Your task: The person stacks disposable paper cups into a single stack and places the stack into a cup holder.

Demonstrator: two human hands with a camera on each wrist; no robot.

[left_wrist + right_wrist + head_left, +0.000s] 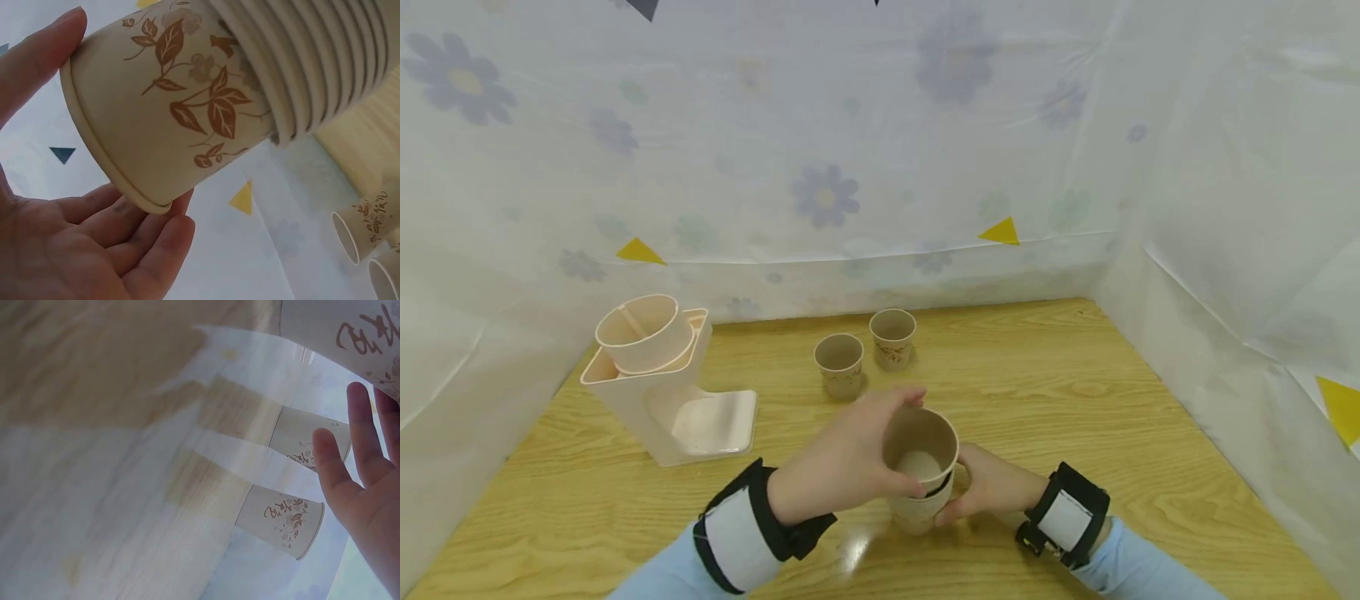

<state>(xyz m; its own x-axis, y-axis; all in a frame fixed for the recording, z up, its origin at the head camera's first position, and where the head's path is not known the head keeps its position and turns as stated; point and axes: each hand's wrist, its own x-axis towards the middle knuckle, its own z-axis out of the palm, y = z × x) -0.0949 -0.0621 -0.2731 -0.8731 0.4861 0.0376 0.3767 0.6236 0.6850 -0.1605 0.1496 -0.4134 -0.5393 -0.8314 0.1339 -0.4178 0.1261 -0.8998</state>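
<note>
Left hand (850,460) grips the top cup (147,106) by its rim, thumb and fingers on opposite sides; right hand (1000,483) grasps the nested stack (914,512) lower down, presumably to steady it. Stack sits between the hands. Nearer loose cup (841,371) and farther loose cup (892,340) stand upright beyond on the surface (1075,400), probably spaced for easy pickup.
</note>
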